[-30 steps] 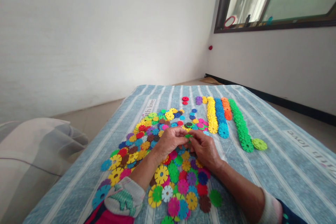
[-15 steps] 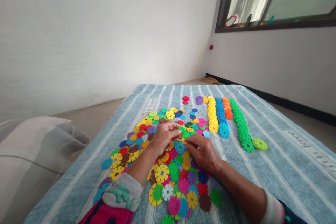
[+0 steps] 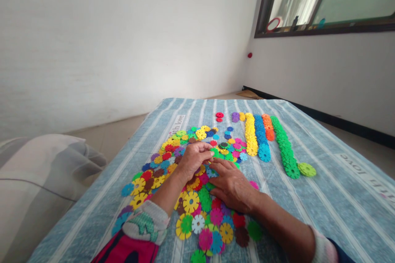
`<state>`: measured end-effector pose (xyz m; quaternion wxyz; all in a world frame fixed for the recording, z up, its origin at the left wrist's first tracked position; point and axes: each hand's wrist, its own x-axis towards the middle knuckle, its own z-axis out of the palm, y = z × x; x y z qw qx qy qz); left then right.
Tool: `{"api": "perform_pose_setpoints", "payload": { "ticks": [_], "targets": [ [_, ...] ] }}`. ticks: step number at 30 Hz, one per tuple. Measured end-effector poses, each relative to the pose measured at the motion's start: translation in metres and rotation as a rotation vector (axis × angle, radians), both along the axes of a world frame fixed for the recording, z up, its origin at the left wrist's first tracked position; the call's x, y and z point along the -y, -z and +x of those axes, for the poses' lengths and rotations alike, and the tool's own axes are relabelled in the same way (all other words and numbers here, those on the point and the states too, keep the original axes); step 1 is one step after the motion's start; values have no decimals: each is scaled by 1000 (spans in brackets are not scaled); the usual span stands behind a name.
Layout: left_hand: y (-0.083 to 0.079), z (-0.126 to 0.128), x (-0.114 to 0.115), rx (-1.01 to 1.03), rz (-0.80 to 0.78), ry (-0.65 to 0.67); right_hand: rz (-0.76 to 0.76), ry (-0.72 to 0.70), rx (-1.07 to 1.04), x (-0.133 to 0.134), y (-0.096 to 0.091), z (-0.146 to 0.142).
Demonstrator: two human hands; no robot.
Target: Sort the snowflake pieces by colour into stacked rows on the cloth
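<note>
My left hand (image 3: 195,159) is over the middle of a loose pile of colourful notched plastic discs (image 3: 191,201). Its thumb and fingers are pinched together near some green discs (image 3: 228,157); what lies between the fingertips cannot be made out. Close beside it, my right hand (image 3: 232,185) lies palm down on the pile, fingers stretched out and apart, covering several discs. The right fingertips come close to the left fingertips. A white disc (image 3: 198,224) and a brown disc (image 3: 242,237) lie nearer to me.
Overlapping rows of yellow (image 3: 251,135), blue (image 3: 261,139), orange (image 3: 268,127) and green discs (image 3: 284,148) lie to the right. A light green stack (image 3: 307,169) adjoins the green row. Red discs (image 3: 219,116) and purple discs (image 3: 235,117) are farther back. A striped cloth (image 3: 333,197) covers the table.
My right hand has moved left and flattened, its fingers spreading over the pile. My left hand stays pinched in nearly the same place.
</note>
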<state>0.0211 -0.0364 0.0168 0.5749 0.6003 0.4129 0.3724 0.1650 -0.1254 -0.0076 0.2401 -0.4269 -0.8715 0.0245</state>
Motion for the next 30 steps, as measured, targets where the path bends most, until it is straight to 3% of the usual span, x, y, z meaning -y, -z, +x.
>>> {"api": "perform_pose_setpoints", "payload": {
  "ticks": [13,20,30],
  "targets": [
    [1,-1,0,-38,18,-11,63,-24,-58,-4,10,-2],
    [1,0,0,-52,27,-12,36,-141,-84,-4,4,2],
    [2,-1,0,-50,42,-10,22,-169,-110,-4,2,3]
  ]
}}
